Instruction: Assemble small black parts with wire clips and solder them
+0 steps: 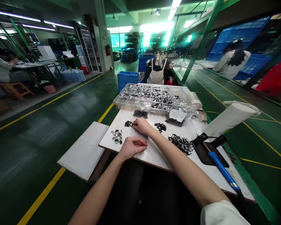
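My right hand (140,125) reaches across to a small pile of black pieces (128,123), fingertips pinched at its right edge; what they hold is too small to make out. Nearer the table's front edge, my left hand (134,147) rests with thumb and fingers pressed together, and anything between them is hidden. Shiny metal pieces (117,136) lie left of it. A second black pile (160,127) sits right of my right hand, and a larger heap of dark, shiny pieces (180,144) lies beyond my right forearm.
A clear compartment box (152,96) of small parts spans the table's back, bags (140,113) before it. A blue-handled tool (222,170) rests by a black stand (209,153) at right, near a white roll (231,118). A person in an apron (157,70) sits beyond.
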